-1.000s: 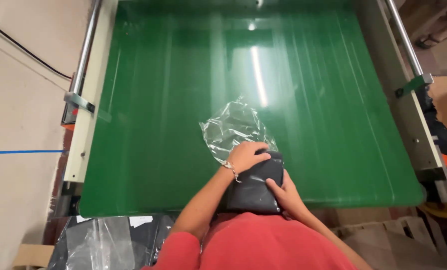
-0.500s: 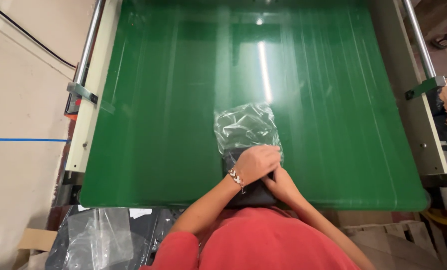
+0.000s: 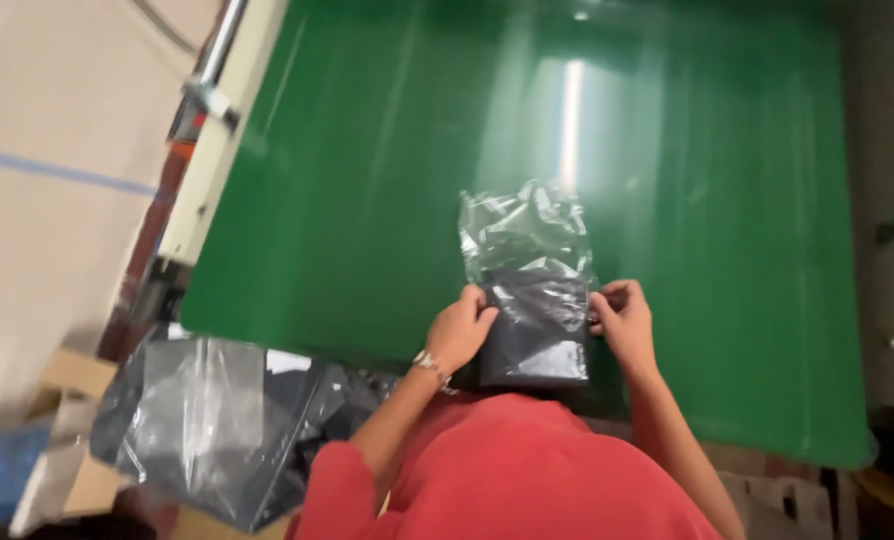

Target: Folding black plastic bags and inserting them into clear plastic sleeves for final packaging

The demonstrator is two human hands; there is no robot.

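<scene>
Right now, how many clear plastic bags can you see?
2: one clear bag on the green table, held by left hand and right hand; another bag lower left. More may be hidden.

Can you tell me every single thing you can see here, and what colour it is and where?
clear plastic bag: one, see-through and crinkly, on the green surface, its far end empty.
dark folded item: one, black, partly inside the bag's near end, between the two hands.
green surface: one, shiny green, fills the middle of the view.
pale side rail: one, cream, along the left edge of the surface.
pile of bagged dark items: one heap, black in clear plastic, lower left beside the person.
bracelet: one, pale, on the left wrist.
red sleeves: red, at the bottom.
left hand: grips the bag's left edge.
right hand: grips the bag's right edge.
</scene>
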